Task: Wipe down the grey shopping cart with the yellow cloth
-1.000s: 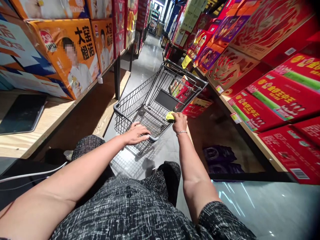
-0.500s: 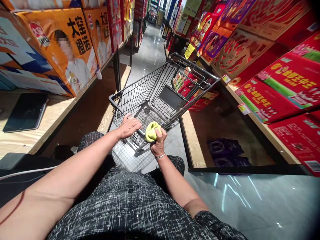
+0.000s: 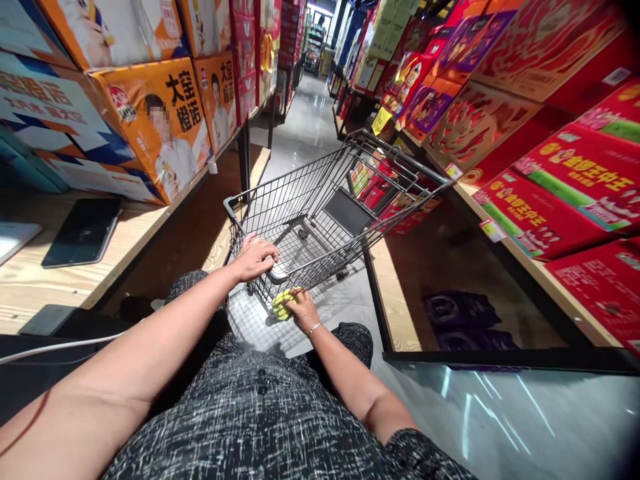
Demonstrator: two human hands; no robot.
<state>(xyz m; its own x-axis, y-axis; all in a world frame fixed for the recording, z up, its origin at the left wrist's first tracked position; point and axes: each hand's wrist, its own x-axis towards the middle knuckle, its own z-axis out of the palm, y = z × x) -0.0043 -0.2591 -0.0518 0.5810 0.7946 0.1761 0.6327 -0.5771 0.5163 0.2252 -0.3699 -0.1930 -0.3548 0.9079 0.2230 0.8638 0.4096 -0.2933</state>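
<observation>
A black wire shopping cart [image 3: 320, 263] stands in front of me, angled across the aisle. My left hand [image 3: 254, 259] is on the near end of its rim, with the fingers bent over the bar. Just below the rim's near corner, my right hand [image 3: 303, 311] is closed on a yellow-green cloth [image 3: 284, 305]. The cloth is bunched up and hangs slightly apart from the cart. A thin bracelet is on the right wrist.
Orange drink cartons [image 3: 155, 133] are stacked on the left shelf, beside a dark tablet [image 3: 83, 232] on a wooden counter. Red gift boxes [image 3: 530, 220] fill the right shelf. Purple packages [image 3: 465, 313] lie low underneath it. The tiled aisle [image 3: 313, 110] runs ahead.
My right hand has brought the cloth down and left, away from the cart's rim. The left hand's fingers have curled more over the bar. The view has shifted slightly.
</observation>
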